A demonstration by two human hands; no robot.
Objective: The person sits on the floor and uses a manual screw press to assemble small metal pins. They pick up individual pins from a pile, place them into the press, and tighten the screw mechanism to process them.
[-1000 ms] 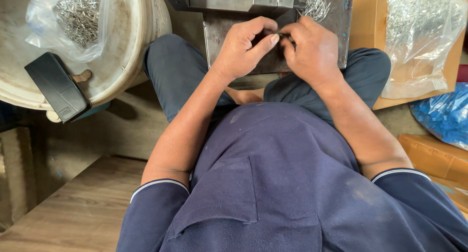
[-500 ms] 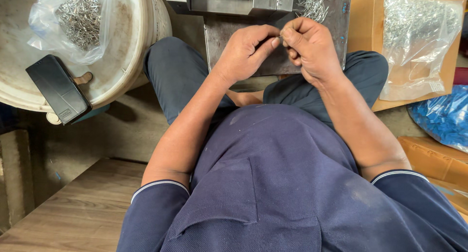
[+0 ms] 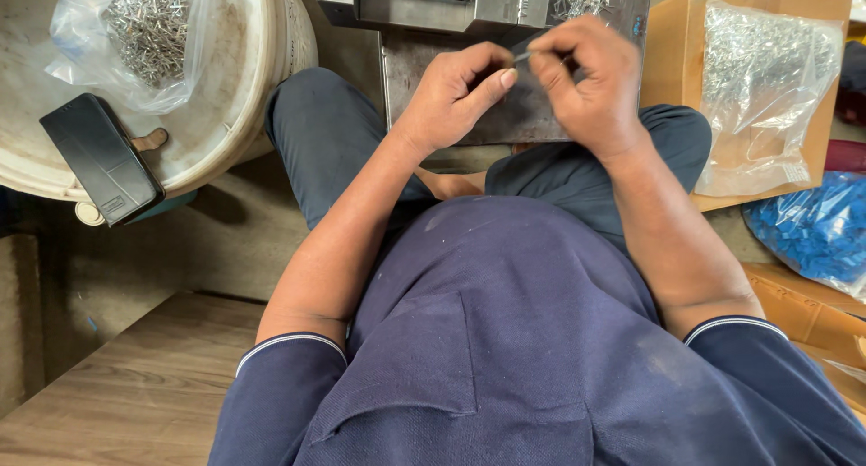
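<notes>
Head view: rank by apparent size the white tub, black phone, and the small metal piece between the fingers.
1. white tub, cut off by the frame
2. black phone
3. small metal piece, pinched between left hand and right hand

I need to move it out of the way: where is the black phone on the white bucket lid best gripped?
Grip the black phone across its two long edges, coming from above. It lies flat on the white bucket lid, one end overhanging the rim, so that free end is easiest to pinch. Both hands are busy elsewhere.
</notes>
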